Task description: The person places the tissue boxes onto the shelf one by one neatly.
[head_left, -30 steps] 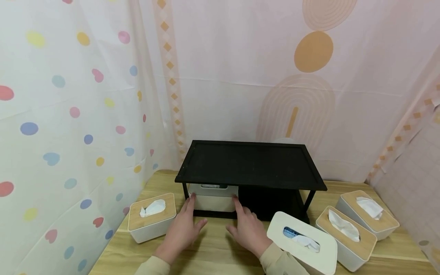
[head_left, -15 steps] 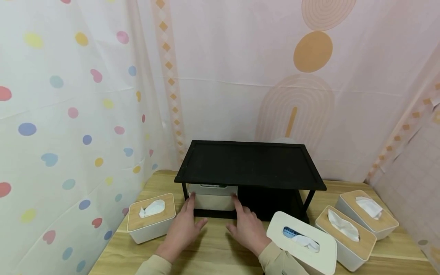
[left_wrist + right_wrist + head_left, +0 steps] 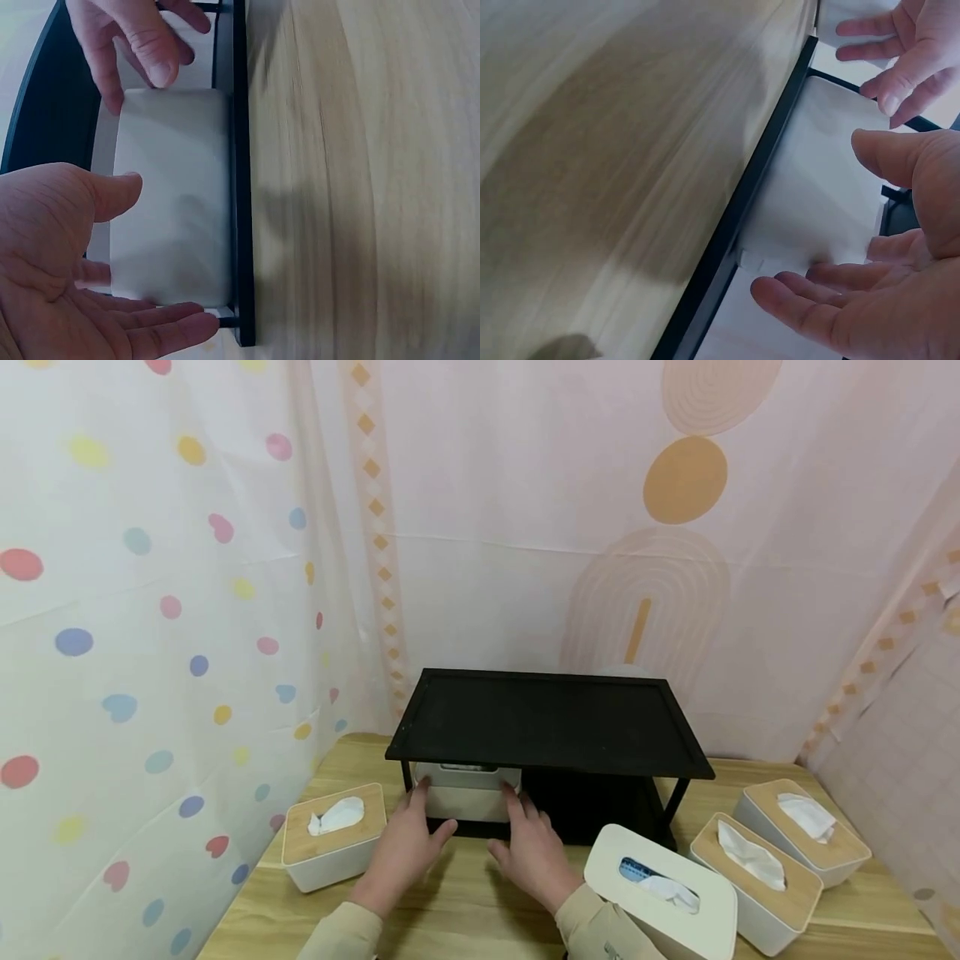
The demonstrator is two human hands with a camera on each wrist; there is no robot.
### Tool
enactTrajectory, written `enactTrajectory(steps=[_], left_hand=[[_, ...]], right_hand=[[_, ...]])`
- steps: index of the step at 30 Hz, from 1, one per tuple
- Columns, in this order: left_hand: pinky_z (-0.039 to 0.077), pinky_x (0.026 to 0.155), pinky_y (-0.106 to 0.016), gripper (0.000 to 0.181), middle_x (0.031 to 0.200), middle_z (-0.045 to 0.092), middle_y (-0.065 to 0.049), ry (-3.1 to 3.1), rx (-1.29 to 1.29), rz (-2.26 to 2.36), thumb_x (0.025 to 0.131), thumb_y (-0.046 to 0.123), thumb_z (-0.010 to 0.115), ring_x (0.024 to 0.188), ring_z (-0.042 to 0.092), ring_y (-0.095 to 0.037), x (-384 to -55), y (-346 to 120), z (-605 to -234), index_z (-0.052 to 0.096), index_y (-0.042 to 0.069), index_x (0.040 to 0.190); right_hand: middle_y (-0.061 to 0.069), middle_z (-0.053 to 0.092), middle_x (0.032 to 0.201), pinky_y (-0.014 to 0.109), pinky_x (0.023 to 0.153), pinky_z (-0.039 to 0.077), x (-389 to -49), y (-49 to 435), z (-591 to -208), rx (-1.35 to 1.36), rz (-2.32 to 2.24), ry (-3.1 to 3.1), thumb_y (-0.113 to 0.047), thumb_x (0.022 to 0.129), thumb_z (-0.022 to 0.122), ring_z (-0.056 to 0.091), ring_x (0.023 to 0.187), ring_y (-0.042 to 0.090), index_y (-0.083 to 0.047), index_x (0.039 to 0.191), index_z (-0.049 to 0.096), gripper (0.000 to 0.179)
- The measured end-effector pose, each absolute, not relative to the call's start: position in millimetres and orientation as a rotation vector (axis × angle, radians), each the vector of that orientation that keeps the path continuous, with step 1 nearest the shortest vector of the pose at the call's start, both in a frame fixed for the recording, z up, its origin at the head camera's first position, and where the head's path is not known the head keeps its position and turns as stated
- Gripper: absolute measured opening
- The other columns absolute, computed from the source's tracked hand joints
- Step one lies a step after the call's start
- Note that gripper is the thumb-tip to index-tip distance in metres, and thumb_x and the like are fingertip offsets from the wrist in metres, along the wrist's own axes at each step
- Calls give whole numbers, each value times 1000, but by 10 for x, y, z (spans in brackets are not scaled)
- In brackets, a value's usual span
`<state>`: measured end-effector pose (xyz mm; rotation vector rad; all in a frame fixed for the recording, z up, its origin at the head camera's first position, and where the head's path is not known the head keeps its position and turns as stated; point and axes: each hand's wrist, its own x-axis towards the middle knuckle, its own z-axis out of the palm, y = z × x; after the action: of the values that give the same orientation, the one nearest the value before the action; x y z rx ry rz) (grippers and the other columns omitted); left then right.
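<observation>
A white tissue box (image 3: 468,804) with a slot in its grey-looking lid sits on the lower level of a black two-tier rack (image 3: 547,722), at its left end. My left hand (image 3: 408,843) is at the box's left end, its fingers extended along that side and its thumb off the front face. At the opposite end is my right hand (image 3: 531,852), fingertips right at the box's front right edge and thumb apart from it. In the right wrist view, the box's plain front (image 3: 817,172) lies between both hands. The upper tier hides the back of the box.
A wood-lidded tissue box (image 3: 333,837) stands left of the rack. To the right, a white-lidded tissue box (image 3: 660,893) sits beside two wood-lidded tissue boxes (image 3: 757,881). They all rest on the wooden table (image 3: 465,910). Patterned curtains (image 3: 525,602) hang behind.
The right fingertips have shifted slightly left over the box's front edge, and the left thumb has risen a little. The tissue box stays in the rack; the head view has tilted slightly.
</observation>
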<state>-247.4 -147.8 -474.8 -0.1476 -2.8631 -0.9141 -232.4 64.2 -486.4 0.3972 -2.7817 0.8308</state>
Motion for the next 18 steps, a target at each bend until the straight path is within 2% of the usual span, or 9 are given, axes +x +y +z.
enactTrajectory(steps=[8, 11, 18], left_hand=[[51, 110, -64, 78, 157, 49, -36, -2845, -131, -909, 102, 30, 75, 140, 54, -53, -2473, -1432, -4729, 38, -8, 159], [50, 111, -64, 77, 157, 48, -36, -2842, -127, -921, 102, 29, 75, 140, 54, -53, -2460, -1438, -4713, 39, -8, 159], [50, 110, -65, 81, 159, 47, -35, -2869, -160, -904, 101, 32, 77, 142, 53, -52, -2348, -1447, -4661, 39, -6, 161]], right_hand=[[34, 57, 150, 59, 93, 58, -2290, 587, -4769, 397, 771, -2786, -17, 93, 85, 61, 124, 53, -1, 156, 47, 76], [31, 58, 150, 59, 93, 59, -2258, 586, -4737, 410, 743, -2792, -20, 93, 85, 62, 124, 52, 0, 156, 49, 75], [32, 53, 154, 62, 103, 55, -2088, 697, -4677, 469, 735, -2851, -30, 95, 83, 59, 131, 54, 1, 159, 45, 80]])
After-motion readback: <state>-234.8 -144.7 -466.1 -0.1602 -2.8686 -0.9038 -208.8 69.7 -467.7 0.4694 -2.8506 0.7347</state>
